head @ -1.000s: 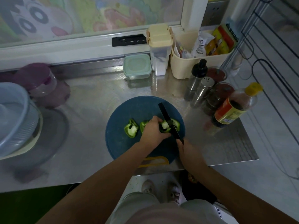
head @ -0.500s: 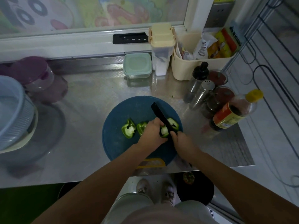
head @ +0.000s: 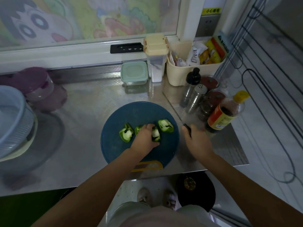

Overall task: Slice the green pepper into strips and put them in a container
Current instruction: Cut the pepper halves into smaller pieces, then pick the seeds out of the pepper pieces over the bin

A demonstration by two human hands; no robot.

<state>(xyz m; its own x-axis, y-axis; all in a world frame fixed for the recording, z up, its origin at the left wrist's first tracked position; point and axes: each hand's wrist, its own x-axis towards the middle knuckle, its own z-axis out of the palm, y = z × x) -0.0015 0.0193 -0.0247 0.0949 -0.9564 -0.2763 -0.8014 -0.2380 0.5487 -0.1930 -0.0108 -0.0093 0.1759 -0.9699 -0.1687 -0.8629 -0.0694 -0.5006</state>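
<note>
A round blue cutting board (head: pixel 114 145) lies on the steel counter. On it are green pepper pieces: one at the left (head: pixel 126 133), a small one (head: pixel 137 129), one at the right (head: pixel 166 126), and a middle piece (head: pixel 155 134). My left hand (head: pixel 144 136) grips that middle piece with curled fingers. My right hand (head: pixel 196 140) is off the board to the right and holds a black-handled knife (head: pixel 187 128). Its blade shows edge-on, pointing away over the counter.
A lidded mint container (head: pixel 134 73) stands at the back. Spice shakers (head: pixel 195 99), jars and a sauce bottle (head: pixel 224 112) crowd the right side near my right hand. A cream caddy (head: pixel 183 74) sits behind them. At the left is a blue strainer bowl (head: pixel 13 118).
My right hand has drawn the knife off the pepper and moved it right, past the board's edge. The cut piece at the right now lies apart from the one under my left hand.
</note>
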